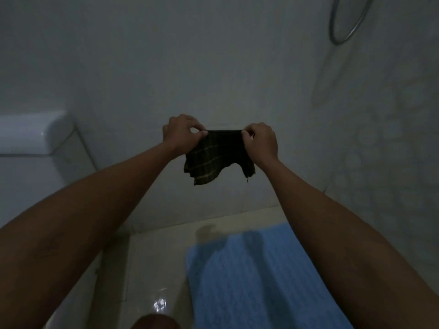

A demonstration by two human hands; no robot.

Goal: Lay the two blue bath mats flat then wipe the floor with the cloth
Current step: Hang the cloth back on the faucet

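A dark checked cloth (pixel 217 156) hangs in the air in front of the white wall, stretched along its top edge. My left hand (pixel 181 134) pinches its top left corner and my right hand (pixel 260 141) pinches its top right corner. Below, a blue bath mat (pixel 249 276) lies flat on the pale tiled floor (pixel 154 269), partly hidden under my right forearm. Only one mat is in view.
A white toilet cistern (pixel 31 134) stands at the left against the wall. A metal shower hose loop (pixel 349 22) hangs at the top right. Wet shine shows on the floor tiles left of the mat. A knee (pixel 154 322) shows at the bottom edge.
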